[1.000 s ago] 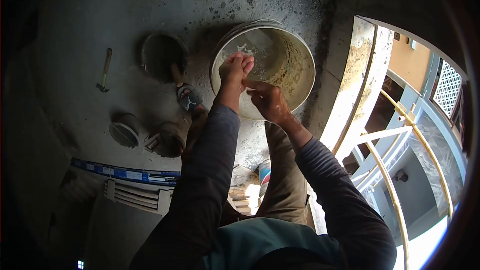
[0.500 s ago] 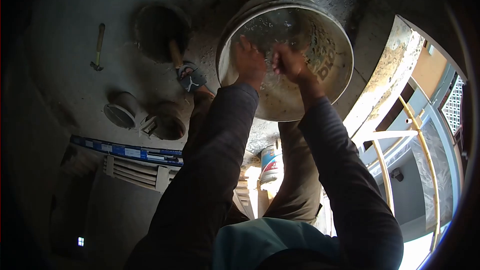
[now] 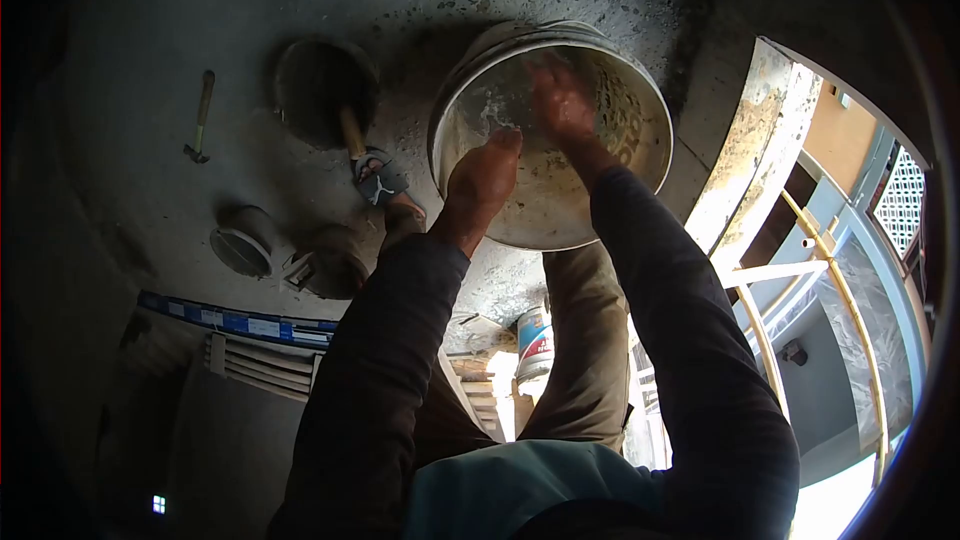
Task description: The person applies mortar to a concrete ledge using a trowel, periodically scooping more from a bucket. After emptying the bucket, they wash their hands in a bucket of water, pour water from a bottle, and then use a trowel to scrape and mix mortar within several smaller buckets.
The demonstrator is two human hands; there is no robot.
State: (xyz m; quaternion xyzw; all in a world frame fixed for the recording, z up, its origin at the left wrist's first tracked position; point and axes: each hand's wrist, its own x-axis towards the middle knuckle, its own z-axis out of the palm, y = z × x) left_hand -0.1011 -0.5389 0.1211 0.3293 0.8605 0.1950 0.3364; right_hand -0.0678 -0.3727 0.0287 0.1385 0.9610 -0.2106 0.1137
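A large round bucket (image 3: 648, 185) with wet, stained inner walls holds water, and the surface is splashed. My left hand (image 3: 484, 182) is over its near left rim, back of the hand up; its fingers are mostly hidden, so what they do cannot be made out. Farther in, my right hand (image 3: 563, 105) reaches over the water with its fingers stretched out and slightly blurred. Nothing shows in it. The two hands are apart.
On the floor at the left lie a hammer (image 3: 203, 115), a dark pail (image 3: 310, 90) with a wooden handle, and two smaller containers, one a round pail (image 3: 242, 251). A paint can (image 3: 535, 345) stands between the legs. A curved, stained board (image 3: 750, 155) is at the right.
My left hand has drawn back toward the near left rim. My right hand has moved deeper over the water, and its fingers have opened. The view has shifted slightly.
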